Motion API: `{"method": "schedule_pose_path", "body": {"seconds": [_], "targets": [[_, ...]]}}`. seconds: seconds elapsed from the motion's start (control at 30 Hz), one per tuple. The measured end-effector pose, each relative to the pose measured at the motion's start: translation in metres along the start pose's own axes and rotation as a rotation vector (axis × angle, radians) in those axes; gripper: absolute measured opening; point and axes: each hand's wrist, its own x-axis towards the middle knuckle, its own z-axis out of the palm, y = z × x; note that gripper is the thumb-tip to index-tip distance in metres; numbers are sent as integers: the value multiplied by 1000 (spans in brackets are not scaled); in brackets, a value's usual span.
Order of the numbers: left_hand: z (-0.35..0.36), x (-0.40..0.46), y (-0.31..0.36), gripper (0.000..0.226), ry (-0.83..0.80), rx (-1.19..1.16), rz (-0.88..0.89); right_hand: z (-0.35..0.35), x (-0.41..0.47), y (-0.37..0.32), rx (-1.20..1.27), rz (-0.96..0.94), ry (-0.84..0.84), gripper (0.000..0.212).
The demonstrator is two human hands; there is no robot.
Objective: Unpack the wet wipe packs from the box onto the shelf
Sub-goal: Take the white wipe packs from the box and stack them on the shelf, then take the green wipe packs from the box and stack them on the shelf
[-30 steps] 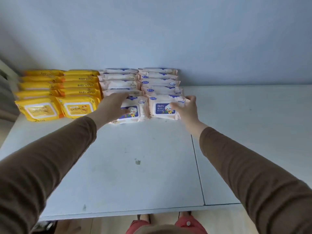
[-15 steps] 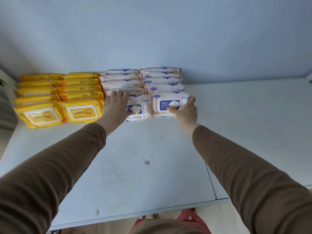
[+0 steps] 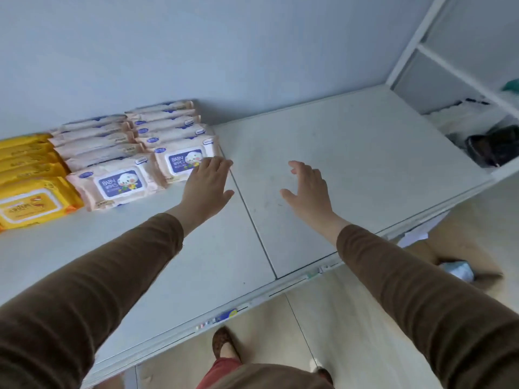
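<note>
Two rows of pale pink baby wipe packs (image 3: pixel 120 182) lean against each other on the white shelf (image 3: pixel 351 153), running back to the wall. The front pack of the right row (image 3: pixel 182 161) shows a blue label. Yellow wipe packs (image 3: pixel 31 203) stand in rows at the far left. My left hand (image 3: pixel 207 183) hovers open just right of the right row's front pack, fingers near its edge. My right hand (image 3: pixel 307 189) is open over bare shelf, holding nothing. The box is out of view.
A seam (image 3: pixel 252 217) splits the shelf top into two panels. At the right stands a white shelving unit (image 3: pixel 460 77) with a dark bag (image 3: pixel 494 147) inside. Below the shelf edge is beige floor with a crumpled bag and paper (image 3: pixel 457 268). My feet show at the bottom.
Both hands have let go of the front pink packs and moved right, off the rows. The view has swung right, showing more shelf and the side unit.
</note>
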Motion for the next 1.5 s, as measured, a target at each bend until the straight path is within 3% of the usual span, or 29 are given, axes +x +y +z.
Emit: {"method": "schedule_pose_path", "body": {"seconds": [0.37, 0.63, 0.93, 1.13, 1.33, 1.5], "targets": [[74, 20, 351, 56, -107, -200, 365, -130, -170, 267, -148, 82, 6, 46], [163, 22, 520, 58, -324, -197, 442, -161, -241, 453, -121, 310, -153, 41], [286, 75, 632, 54, -606, -216, 447, -139, -243, 632, 45, 648, -429, 50], [362, 98, 673, 53, -772, -104, 384, -110, -218, 725, 75, 681, -536, 50], [456, 117, 682, 58, -891, 95, 355, -31, -189, 798, 291, 734, -667, 52], [543, 124, 678, 51, -940, 271, 424, 57, -180, 843, 330, 756, -737, 57]]}}
